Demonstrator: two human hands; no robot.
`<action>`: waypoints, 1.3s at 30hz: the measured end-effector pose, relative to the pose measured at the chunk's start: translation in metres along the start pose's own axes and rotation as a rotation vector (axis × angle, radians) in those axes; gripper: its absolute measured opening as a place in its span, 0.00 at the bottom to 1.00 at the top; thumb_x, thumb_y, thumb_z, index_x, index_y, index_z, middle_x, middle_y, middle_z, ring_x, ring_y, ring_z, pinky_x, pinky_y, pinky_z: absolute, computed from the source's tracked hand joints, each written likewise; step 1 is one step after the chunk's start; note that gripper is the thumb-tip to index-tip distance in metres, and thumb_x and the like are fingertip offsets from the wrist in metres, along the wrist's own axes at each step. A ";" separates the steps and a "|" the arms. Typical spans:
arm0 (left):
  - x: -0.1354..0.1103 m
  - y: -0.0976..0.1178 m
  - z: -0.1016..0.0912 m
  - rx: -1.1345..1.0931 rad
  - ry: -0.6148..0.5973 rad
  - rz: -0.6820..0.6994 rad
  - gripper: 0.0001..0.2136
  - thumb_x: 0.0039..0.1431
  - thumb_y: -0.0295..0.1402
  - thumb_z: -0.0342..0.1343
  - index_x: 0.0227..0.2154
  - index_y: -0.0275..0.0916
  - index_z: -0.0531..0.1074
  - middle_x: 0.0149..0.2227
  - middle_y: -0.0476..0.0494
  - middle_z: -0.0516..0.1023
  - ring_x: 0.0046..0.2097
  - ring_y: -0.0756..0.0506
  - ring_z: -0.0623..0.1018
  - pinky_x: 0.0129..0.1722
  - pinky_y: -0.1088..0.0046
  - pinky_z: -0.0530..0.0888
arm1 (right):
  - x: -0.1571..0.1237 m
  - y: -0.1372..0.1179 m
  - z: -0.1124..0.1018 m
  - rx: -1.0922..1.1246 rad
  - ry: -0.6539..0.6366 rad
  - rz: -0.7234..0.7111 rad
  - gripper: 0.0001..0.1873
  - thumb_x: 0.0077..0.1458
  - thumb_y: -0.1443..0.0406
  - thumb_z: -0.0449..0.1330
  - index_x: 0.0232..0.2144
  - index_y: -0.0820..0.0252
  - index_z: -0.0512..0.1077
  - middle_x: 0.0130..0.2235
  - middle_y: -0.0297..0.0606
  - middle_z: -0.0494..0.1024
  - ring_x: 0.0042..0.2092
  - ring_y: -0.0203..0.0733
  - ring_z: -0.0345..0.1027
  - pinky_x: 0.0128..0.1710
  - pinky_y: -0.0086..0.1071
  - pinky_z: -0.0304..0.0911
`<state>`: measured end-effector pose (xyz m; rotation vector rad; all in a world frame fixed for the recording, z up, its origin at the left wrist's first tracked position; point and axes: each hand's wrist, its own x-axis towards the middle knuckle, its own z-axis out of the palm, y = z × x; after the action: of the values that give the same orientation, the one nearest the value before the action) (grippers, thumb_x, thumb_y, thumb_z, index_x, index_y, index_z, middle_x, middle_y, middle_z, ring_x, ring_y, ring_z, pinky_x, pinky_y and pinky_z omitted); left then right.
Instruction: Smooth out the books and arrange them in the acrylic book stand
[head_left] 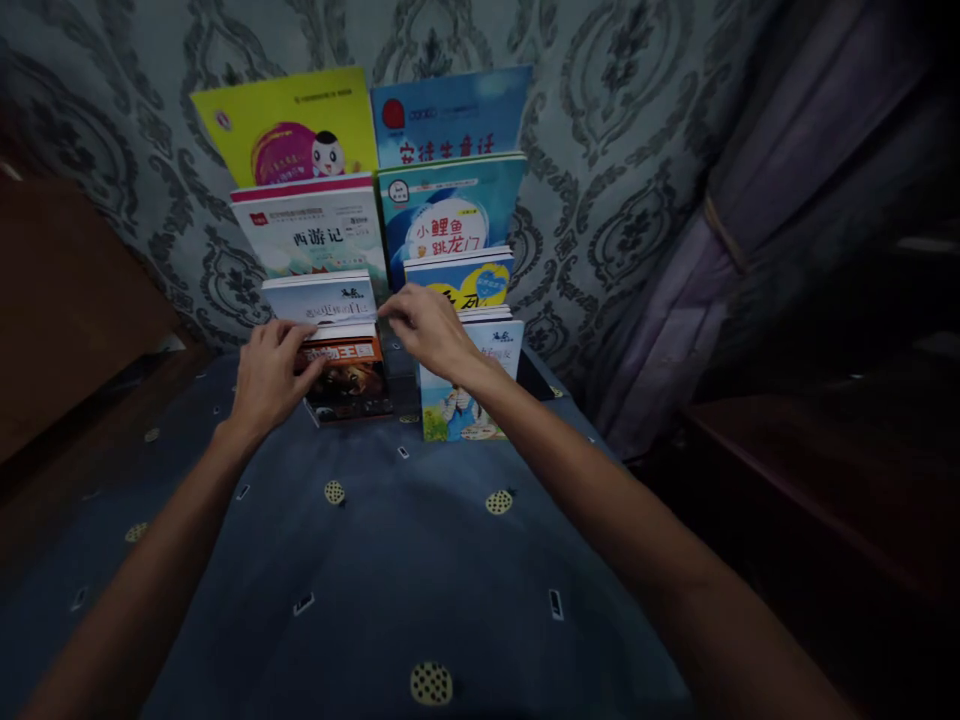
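Observation:
A tiered rack of children's books stands against the patterned wall, in two columns. My left hand (pixel 268 372) rests on the top edge of the front left book with an orange and dark cover (pixel 349 385), fingers curled over it. My right hand (pixel 427 328) reaches across the front right book with a blue cover (pixel 461 410); its fingertips pinch at the corner of the white book (pixel 319 298) behind the orange one. Higher tiers hold a white book (pixel 311 235), a teal book (pixel 450 215), a yellow book (pixel 289 125) and a blue book (pixel 450 115).
The rack stands on a dark blue cloth (pixel 390 560) with small yellow dotted motifs. A purple curtain (pixel 750 230) hangs at the right beside dark wooden furniture (pixel 825 480). Brown wood (pixel 67 300) lies at the left.

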<state>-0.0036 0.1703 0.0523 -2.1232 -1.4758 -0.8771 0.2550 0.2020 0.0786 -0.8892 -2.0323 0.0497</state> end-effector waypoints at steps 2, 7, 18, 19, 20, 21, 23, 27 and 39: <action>0.000 0.001 0.000 0.011 0.007 0.008 0.19 0.62 0.42 0.56 0.53 0.44 0.74 0.50 0.36 0.73 0.53 0.32 0.71 0.53 0.52 0.71 | 0.008 0.004 0.002 -0.068 -0.099 -0.038 0.15 0.56 0.74 0.57 0.37 0.58 0.81 0.38 0.39 0.79 0.44 0.47 0.72 0.49 0.40 0.67; -0.001 0.003 0.000 0.035 0.009 0.012 0.19 0.62 0.40 0.55 0.55 0.44 0.74 0.52 0.36 0.73 0.54 0.32 0.72 0.53 0.52 0.71 | 0.023 0.008 0.010 -0.147 -0.164 -0.094 0.15 0.50 0.75 0.61 0.37 0.56 0.82 0.37 0.38 0.81 0.44 0.49 0.74 0.45 0.38 0.67; -0.008 0.000 0.001 0.007 0.024 0.044 0.19 0.66 0.40 0.52 0.56 0.42 0.73 0.53 0.35 0.75 0.53 0.33 0.74 0.54 0.53 0.71 | 0.042 -0.001 0.008 -0.295 -0.292 0.006 0.18 0.51 0.75 0.60 0.40 0.55 0.83 0.39 0.39 0.84 0.43 0.49 0.77 0.42 0.37 0.67; -0.008 0.001 0.001 0.007 0.018 0.048 0.19 0.66 0.40 0.51 0.56 0.41 0.73 0.53 0.35 0.75 0.53 0.33 0.74 0.53 0.53 0.71 | 0.042 -0.004 0.006 -0.336 -0.321 0.010 0.18 0.53 0.74 0.59 0.42 0.55 0.82 0.42 0.40 0.84 0.44 0.49 0.77 0.43 0.37 0.67; -0.008 0.001 0.000 0.009 0.014 0.050 0.19 0.67 0.40 0.51 0.56 0.40 0.73 0.53 0.34 0.75 0.53 0.33 0.74 0.53 0.53 0.72 | 0.042 -0.007 0.004 -0.370 -0.344 0.012 0.18 0.55 0.73 0.59 0.45 0.56 0.82 0.45 0.42 0.84 0.46 0.49 0.77 0.43 0.36 0.66; -0.009 0.002 -0.001 0.010 0.011 0.051 0.19 0.67 0.40 0.50 0.56 0.39 0.73 0.54 0.34 0.75 0.53 0.33 0.74 0.52 0.53 0.72 | 0.042 -0.009 0.003 -0.397 -0.363 0.014 0.18 0.57 0.72 0.58 0.46 0.56 0.81 0.47 0.43 0.84 0.47 0.50 0.77 0.43 0.36 0.66; -0.010 0.003 -0.002 0.009 0.011 0.046 0.19 0.67 0.39 0.50 0.56 0.38 0.74 0.54 0.33 0.76 0.53 0.33 0.74 0.52 0.53 0.72 | 0.043 -0.012 0.001 -0.436 -0.392 0.017 0.19 0.59 0.71 0.56 0.48 0.55 0.81 0.49 0.44 0.83 0.49 0.50 0.76 0.43 0.36 0.64; -0.011 0.003 -0.003 -0.015 0.017 0.056 0.18 0.67 0.37 0.49 0.56 0.39 0.73 0.55 0.34 0.76 0.55 0.34 0.74 0.54 0.53 0.72 | 0.048 -0.013 0.000 -0.455 -0.431 0.022 0.20 0.60 0.72 0.56 0.50 0.54 0.80 0.50 0.44 0.83 0.49 0.50 0.75 0.41 0.35 0.61; -0.004 0.005 -0.003 0.092 -0.054 0.034 0.20 0.64 0.37 0.50 0.57 0.35 0.70 0.55 0.30 0.72 0.55 0.31 0.71 0.53 0.49 0.71 | 0.060 -0.013 -0.007 -0.370 -0.552 0.024 0.21 0.55 0.74 0.60 0.49 0.56 0.81 0.47 0.45 0.83 0.49 0.49 0.75 0.42 0.34 0.62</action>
<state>-0.0006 0.1644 0.0519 -2.1129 -1.4733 -0.7309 0.2318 0.2268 0.1303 -1.2299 -2.5966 -0.0799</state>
